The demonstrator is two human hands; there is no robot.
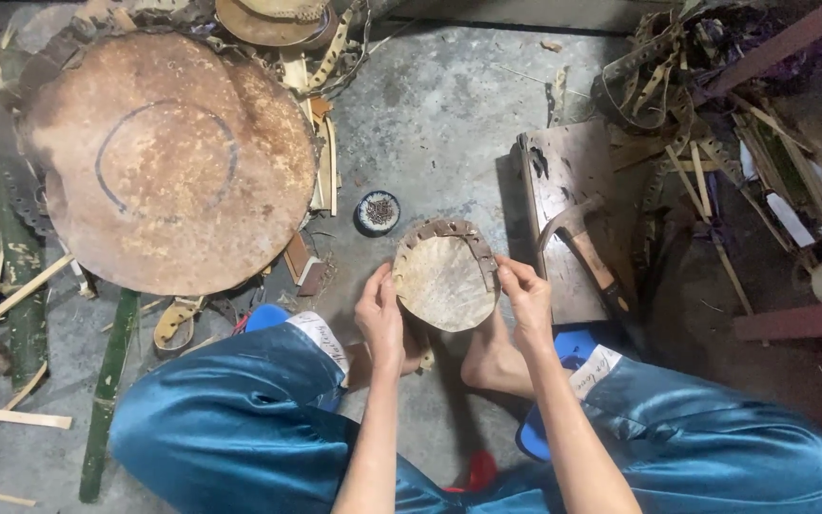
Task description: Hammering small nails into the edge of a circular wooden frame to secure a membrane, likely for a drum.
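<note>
Head view: looks straight down on a seated person's two bare hands, knees and feet above a grey concrete floor (440,114).
Work piece: small round hide disc (443,281), pale tan, with a laced leather strip (463,233) running through holes along its upper rim.
Work piece position: centre of the frame, held above the bare feet (492,362), between the two hands.
Left hand (380,319): closed on the left edge of the small round hide disc, fingers wrapped behind it, thumb on the front face.
Right hand (528,300): fingertips pinched narrowly on the right rim of the disc, at the end of the laced leather strip.
Clothing: shiny blue trousers (230,424) cover both bent knees.
Small tin (377,211): round, dark, open, filled with small dark pieces; it stands on the floor just above and left of the disc, apart from it.
Large hide (168,162): brown, mottled, roughly round, marked with a blue drawn circle (166,157); lies upper left, well apart from the hands.
Wooden board (563,205): flat on the floor right of the disc, near the right hand.
Hammer (587,252): lies on the board, wooden handle pointing down and right.
Bamboo lengths (107,390): green, lying at the left among split wood strips.
Scrap pile (706,124): punched leather strips and sticks, upper right.
</note>
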